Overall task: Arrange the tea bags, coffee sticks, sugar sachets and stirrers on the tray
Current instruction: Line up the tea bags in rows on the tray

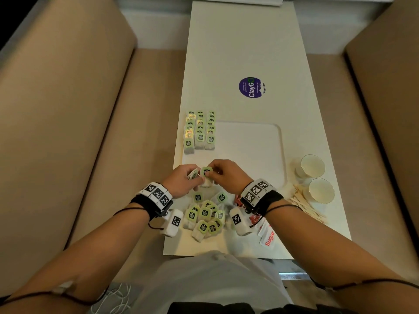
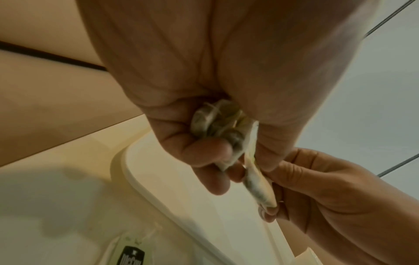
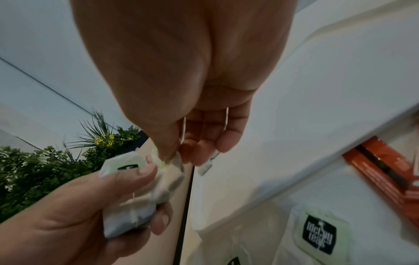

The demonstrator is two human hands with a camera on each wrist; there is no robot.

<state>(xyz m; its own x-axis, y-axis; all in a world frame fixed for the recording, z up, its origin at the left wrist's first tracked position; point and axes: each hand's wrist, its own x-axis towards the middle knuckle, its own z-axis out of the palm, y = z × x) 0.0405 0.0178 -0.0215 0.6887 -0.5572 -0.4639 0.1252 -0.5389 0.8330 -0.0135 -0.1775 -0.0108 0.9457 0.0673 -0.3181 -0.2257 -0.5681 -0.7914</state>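
Observation:
On the white tray (image 1: 260, 141), three neat rows of green-tagged tea bags (image 1: 199, 132) lie along its left edge. A loose heap of tea bags (image 1: 205, 217) lies on the table in front of the tray. My left hand (image 1: 183, 180) grips a small stack of tea bags (image 1: 192, 174), also seen as the stack (image 2: 217, 125) in the left wrist view and the stack (image 3: 129, 202) in the right wrist view. My right hand (image 1: 223, 174) pinches one tea bag (image 1: 206, 172) by its tag, right beside the stack; this bag (image 2: 258, 186) hangs from the fingertips.
Two paper cups (image 1: 314, 167) stand right of the tray, with wooden stirrers (image 1: 303, 206) beside them. Sugar sachets (image 1: 268, 236) and red coffee sticks (image 3: 383, 168) lie under my right wrist. A purple round sticker (image 1: 251, 87) marks the far table. Beige benches flank both sides.

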